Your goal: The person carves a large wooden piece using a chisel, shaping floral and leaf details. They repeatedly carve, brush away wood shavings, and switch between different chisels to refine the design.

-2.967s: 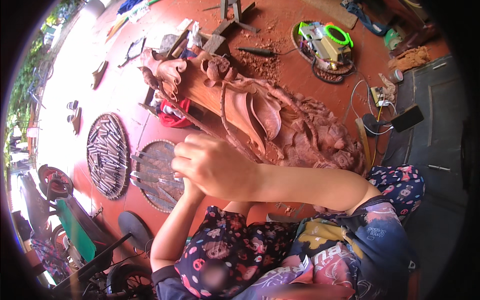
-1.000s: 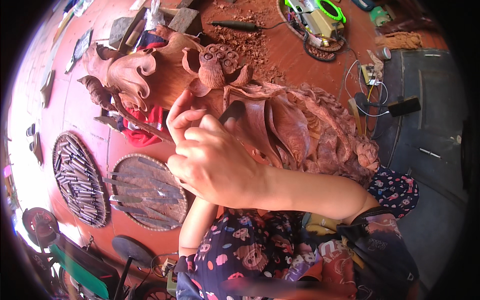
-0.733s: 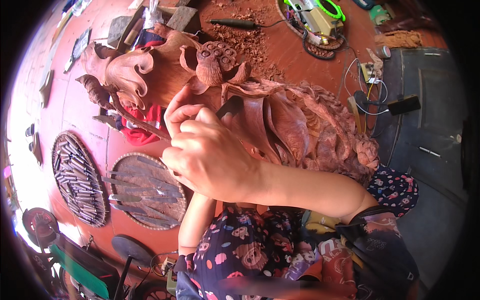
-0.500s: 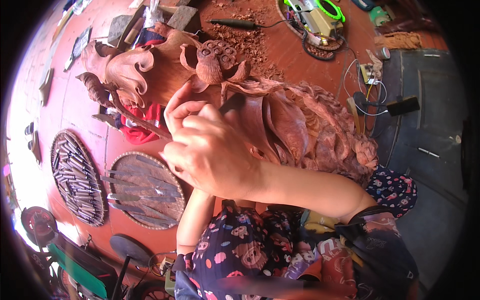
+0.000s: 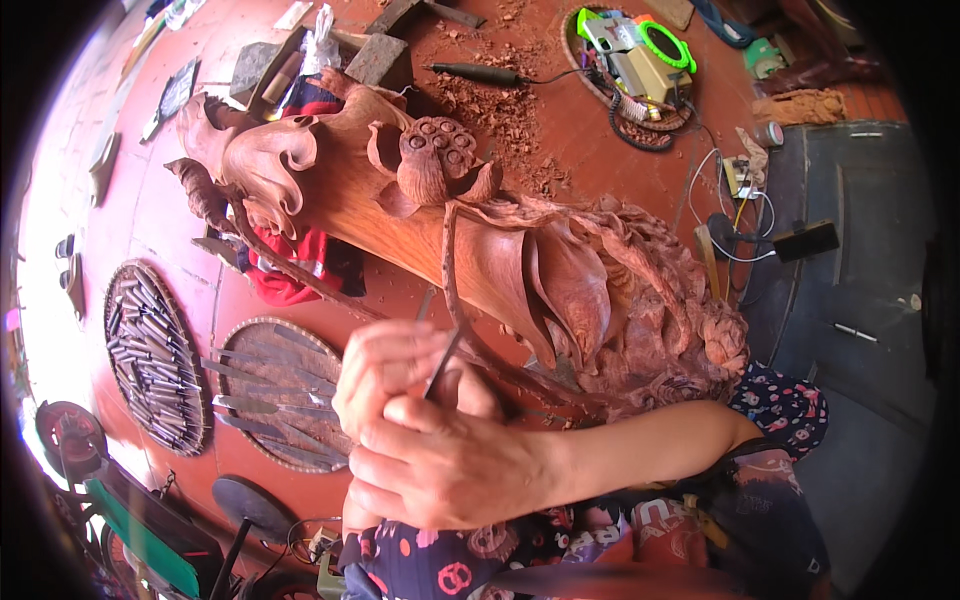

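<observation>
A large reddish wood carving [image 5: 470,230] with lotus pod, curled leaves and flowers lies across the red floor. Both hands are clasped together below it, at the lower middle. My right hand [image 5: 450,465] comes in from the right and wraps over my left hand [image 5: 385,365]. Between them sticks up a thin metal carving tool [image 5: 443,362], its tip pointing at a slender carved stem on the carving's lower edge. The tool's handle is hidden inside the hands.
Two round trays of several chisels [image 5: 150,370] [image 5: 275,400] lie at the left. A red cloth [image 5: 300,270] sits under the carving. Wood chips [image 5: 500,105], a rotary tool [image 5: 475,72], a green-and-white power tool [image 5: 640,55] and cables lie beyond. A grey mat [image 5: 860,280] is at right.
Both hands have moved down and away from the carving's upper leaf to its lower edge. The thin tool now shows between the hands. The view has shifted, showing more of the carving.
</observation>
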Tool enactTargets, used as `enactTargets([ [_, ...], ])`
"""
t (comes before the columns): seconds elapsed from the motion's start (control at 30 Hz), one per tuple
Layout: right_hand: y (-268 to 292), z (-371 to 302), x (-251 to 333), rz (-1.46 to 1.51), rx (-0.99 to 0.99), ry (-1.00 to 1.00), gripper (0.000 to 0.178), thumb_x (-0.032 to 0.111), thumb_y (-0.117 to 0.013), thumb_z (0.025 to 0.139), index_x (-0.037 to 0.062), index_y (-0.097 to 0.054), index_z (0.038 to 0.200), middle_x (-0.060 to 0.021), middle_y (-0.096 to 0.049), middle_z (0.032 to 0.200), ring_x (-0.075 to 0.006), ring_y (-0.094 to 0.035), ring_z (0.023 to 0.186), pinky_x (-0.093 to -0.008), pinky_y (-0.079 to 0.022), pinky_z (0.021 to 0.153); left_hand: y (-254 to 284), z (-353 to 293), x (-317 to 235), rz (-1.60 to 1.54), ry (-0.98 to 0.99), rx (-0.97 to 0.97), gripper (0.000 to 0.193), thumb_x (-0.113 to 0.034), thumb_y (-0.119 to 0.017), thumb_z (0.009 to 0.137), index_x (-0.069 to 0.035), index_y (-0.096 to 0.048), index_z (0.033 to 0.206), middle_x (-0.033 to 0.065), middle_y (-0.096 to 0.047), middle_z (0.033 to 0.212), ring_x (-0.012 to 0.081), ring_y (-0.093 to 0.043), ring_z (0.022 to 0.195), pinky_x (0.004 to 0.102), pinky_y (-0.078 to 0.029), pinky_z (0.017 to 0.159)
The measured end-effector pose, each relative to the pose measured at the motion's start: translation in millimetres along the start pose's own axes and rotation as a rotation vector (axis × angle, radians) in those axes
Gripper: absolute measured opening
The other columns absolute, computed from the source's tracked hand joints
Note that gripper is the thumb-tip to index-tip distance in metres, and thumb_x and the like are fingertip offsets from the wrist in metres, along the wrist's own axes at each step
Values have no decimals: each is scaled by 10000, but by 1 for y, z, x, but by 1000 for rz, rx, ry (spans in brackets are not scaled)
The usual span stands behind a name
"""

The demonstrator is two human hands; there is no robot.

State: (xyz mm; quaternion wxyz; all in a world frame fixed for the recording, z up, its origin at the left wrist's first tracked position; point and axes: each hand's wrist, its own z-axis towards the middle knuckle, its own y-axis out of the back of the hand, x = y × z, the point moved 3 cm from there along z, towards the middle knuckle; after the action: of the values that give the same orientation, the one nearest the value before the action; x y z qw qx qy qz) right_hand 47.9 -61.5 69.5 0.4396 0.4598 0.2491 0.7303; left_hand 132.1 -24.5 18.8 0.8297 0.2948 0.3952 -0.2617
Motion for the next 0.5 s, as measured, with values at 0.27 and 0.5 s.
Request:
enactTargets([
  [0.27,20,-29,5,241,-36,-47,369,198,-566,918,-15,-654,1205,-178,-631,1188,-309,-600,1176,-495,-419,1124,2,-46,3,-204,285,-1,133,-2,-726,880,13,-594,881,238,-726,1001,331,-733,874,396,-619,705],
  [0.5,128,-67,-47,41,239,-144,225,112,-747,856,-26,-726,1033,-159,-730,1006,-292,-729,1000,-416,-609,909,66,-104,14,-257,631,-419,204,2,-656,965,-32,-455,969,292,-698,1111,294,-713,1023,345,-613,788],
])
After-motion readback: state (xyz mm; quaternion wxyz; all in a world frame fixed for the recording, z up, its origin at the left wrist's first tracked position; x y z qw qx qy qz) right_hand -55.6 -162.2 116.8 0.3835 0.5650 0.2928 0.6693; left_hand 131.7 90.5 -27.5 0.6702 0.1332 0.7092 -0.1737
